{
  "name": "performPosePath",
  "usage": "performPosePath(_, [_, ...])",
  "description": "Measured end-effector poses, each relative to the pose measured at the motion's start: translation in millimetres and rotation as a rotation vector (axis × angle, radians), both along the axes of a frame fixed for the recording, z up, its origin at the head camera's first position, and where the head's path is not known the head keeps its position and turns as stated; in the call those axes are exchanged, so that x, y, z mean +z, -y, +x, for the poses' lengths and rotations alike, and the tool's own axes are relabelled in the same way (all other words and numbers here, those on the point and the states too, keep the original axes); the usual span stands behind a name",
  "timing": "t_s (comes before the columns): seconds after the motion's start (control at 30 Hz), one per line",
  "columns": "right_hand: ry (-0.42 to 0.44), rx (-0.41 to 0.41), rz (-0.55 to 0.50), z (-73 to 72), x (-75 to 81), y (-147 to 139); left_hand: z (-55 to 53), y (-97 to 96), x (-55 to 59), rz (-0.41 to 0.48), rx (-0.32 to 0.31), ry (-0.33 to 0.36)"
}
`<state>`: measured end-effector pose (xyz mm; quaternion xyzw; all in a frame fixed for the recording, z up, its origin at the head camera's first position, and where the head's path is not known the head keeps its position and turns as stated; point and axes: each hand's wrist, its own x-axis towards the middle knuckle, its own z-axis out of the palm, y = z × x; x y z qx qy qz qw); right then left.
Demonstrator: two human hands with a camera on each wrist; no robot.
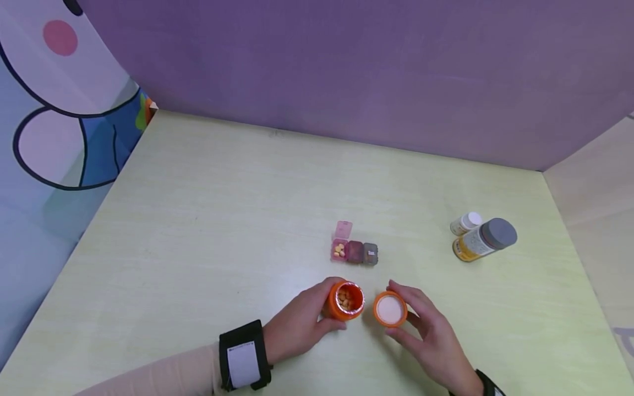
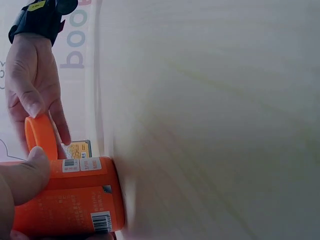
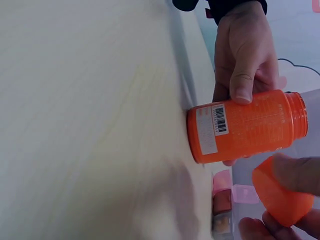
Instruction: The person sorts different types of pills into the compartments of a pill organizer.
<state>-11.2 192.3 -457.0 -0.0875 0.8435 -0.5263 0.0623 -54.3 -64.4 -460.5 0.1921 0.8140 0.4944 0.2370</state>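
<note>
My left hand (image 1: 302,316) grips an orange pill bottle (image 3: 245,125), uncapped, with tan tablets visible through its mouth in the head view. The bottle stands upright, its base right at the tabletop in both wrist views. Just to its right, my right hand (image 1: 436,335) pinches the orange cap (image 1: 390,309) by its edge, white inner face turned up. Beyond both hands lies a small pill organizer (image 1: 354,252) with three compartments. Its pink left compartment has the lid (image 1: 343,229) flipped back and holds several tablets; the dark red and grey compartments are closed.
At the right of the table (image 1: 238,209) a grey-capped bottle (image 1: 484,240) with a yellow and white label stands beside a small white bottle (image 1: 466,223). A purple panel (image 1: 346,71) rises along the back edge, with a printed panel (image 1: 64,143) on the left.
</note>
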Motion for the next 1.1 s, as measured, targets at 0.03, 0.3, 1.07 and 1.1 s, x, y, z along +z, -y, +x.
performPosePath(0.03, [0.000,0.002,-0.015,0.0,0.8,0.7,0.0,0.0,0.2,-0.001,0.001,0.004])
performPosePath(0.3, [-0.039,0.053,-0.130,0.3,4.6,7.8,-0.3,0.4,1.5,-0.007,0.000,0.009])
performPosePath(1.07, [-0.245,0.101,-0.155,-8.5,24.8,33.1,0.1,0.8,0.9,0.012,-0.011,-0.015])
performPosePath(1.1, [-0.251,0.105,-0.138,-8.6,25.9,34.4,0.0,0.8,0.7,0.014,-0.011,-0.016])
